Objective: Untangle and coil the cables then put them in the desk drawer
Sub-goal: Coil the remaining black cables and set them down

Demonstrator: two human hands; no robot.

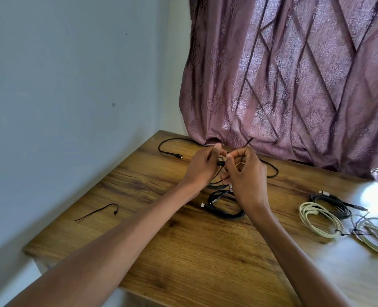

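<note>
Both hands [202, 166] [244, 173], black cable [220, 162] pinched between

Bare desk [196, 258] wood lies open in front of me, between my forearms. To my left a wall [62, 96] hems the desk edge, with a black tie [96, 212] lying loose near it. Behind my hands the curtain [294, 85] hangs onto the desk's back edge. Right side is crowded: a black coil [331, 203] and white coils [320, 220] lie there. Another black coil [225, 207] sits right under my right wrist.
</note>
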